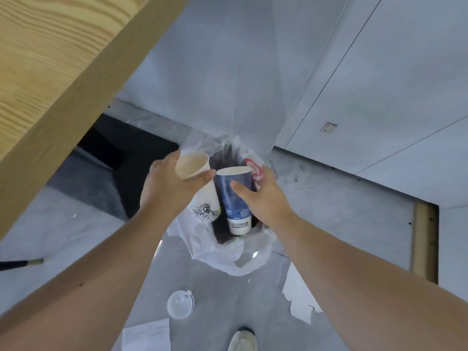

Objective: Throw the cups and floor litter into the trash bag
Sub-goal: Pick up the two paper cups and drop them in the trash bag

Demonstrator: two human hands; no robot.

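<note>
My left hand (168, 187) grips a white paper cup (200, 186) with a black statue drawing, and my right hand (263, 196) grips a blue paper cup (234, 196). Both cups are upright, side by side, right above the mouth of the white trash bag (222, 252), which lines a dark bin on the floor. A red and white wrapper (254, 172) lies inside the bag by my right fingers. On the floor nearer to me lie a clear plastic lid (180, 304), a torn white paper (300, 295) and another white sheet (147, 334).
A wooden tabletop (50, 67) fills the upper left, with a dark gap beneath it. White walls meet in a corner behind the bag. A brush tip (30, 262) pokes in at the left edge. My shoe (241, 340) shows at the bottom.
</note>
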